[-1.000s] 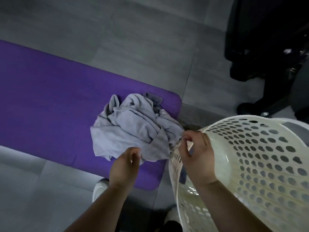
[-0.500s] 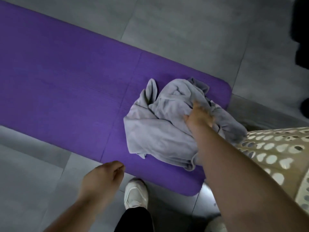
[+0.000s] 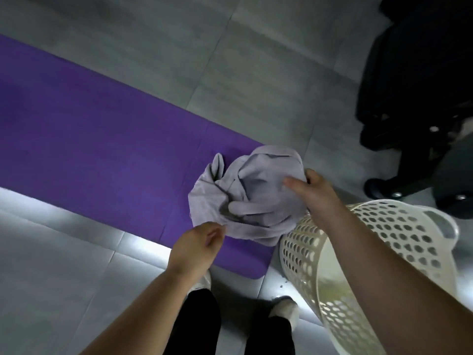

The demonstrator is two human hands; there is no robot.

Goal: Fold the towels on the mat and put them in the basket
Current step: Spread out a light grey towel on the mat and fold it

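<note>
Towel heap (image 3: 252,201) at right end of mat (image 3: 102,149), reaching past mat's end edge, just beside basket (image 3: 399,242). Mat open leftward. Cloth pale grey, crumpled; towel count unclear. One mat, one basket. Left grip (image 3: 197,248) pinches heap's near edge; right grip (image 3: 316,194) clasps right side, thumb on top.

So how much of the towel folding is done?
Done: nothing folded yet. The grey towels lie in a crumpled heap at the end of the purple mat. In hand: the right hand grips the heap's far side; the left hand is at its near edge, grip unclear. Left: all the folding, then filling the white basket, where no towel shows.
</note>
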